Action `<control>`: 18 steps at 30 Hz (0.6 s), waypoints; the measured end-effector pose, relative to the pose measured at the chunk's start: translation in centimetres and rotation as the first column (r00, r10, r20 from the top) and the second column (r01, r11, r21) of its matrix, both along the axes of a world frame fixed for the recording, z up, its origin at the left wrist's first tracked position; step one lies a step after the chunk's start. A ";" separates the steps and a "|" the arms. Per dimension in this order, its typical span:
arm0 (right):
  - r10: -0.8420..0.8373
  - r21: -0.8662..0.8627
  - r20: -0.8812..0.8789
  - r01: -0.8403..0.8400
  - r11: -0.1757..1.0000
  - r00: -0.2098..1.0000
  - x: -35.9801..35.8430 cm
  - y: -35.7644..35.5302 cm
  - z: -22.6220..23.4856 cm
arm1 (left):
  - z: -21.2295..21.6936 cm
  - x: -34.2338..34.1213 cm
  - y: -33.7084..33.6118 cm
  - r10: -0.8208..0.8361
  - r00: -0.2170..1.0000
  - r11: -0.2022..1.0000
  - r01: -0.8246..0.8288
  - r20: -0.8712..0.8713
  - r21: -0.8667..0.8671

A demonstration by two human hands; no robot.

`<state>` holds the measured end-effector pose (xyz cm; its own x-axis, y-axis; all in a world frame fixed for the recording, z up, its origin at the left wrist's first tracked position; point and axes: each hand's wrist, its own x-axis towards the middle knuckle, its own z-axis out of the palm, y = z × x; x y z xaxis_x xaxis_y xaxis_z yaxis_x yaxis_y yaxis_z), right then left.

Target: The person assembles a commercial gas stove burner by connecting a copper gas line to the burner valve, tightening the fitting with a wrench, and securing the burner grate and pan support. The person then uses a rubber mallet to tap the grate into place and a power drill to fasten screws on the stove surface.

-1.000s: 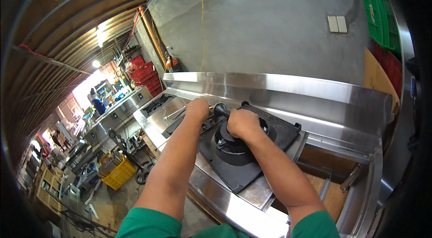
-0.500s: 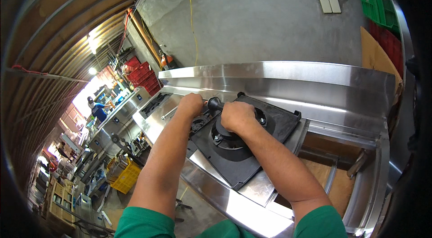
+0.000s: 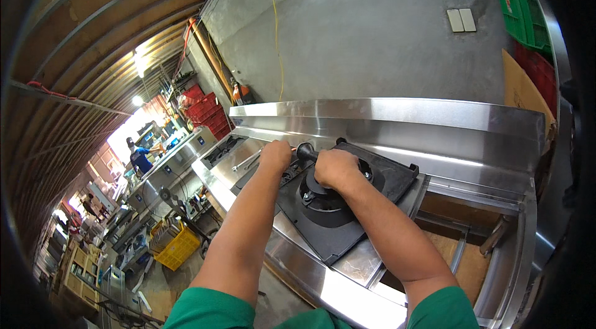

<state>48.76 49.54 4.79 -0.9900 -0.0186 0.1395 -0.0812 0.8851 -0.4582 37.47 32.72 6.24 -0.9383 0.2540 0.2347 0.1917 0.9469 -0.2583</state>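
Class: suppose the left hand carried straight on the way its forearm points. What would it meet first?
Probably the steel backsplash behind the stove top, just beyond the left hand; depth is hard to judge in this fisheye view.

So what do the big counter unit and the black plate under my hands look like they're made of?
The counter unit looks like stainless steel sheet with a brushed finish: silver, folded edges, bright streaky reflections. The black plate under the right hand looks like cast iron or dark coated metal: matte, thick, no shine. Which of these, the view cannot settle.
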 end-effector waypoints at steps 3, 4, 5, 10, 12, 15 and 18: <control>-0.002 0.005 -0.002 0.002 1.000 1.000 -0.1 0.2 0.2 | 0.3 0.0 0.7 0.022 1.000 1.000 -0.022 0.004 -0.006; 0.000 0.005 -0.003 0.000 1.000 1.000 0.0 0.2 0.2 | 0.4 0.1 0.9 0.036 0.999 0.999 -0.036 0.008 -0.011; -0.021 0.003 -0.006 0.021 1.000 1.000 -0.1 0.2 0.0 | 0.6 0.5 1.2 0.036 0.999 0.999 -0.035 0.017 -0.020; -0.060 -0.027 -0.052 0.058 0.998 0.997 -0.1 -0.5 -0.4 | -0.5 -0.4 1.2 0.072 0.995 0.992 -0.064 -0.063 0.110; -0.009 -0.011 -0.037 0.008 1.000 0.999 0.3 -0.4 0.1 | 0.0 -1.0 1.0 0.100 0.995 0.994 -0.098 -0.028 0.050; 0.039 0.039 -0.036 -0.038 0.998 0.999 0.3 -0.3 0.0 | 1.3 -0.6 0.1 0.010 0.998 0.994 -0.004 0.057 -0.105; 0.062 0.095 -0.039 -0.058 0.994 0.997 0.2 0.2 -0.1 | 3.0 -1.4 -1.5 -0.032 0.955 0.996 0.055 0.295 -0.071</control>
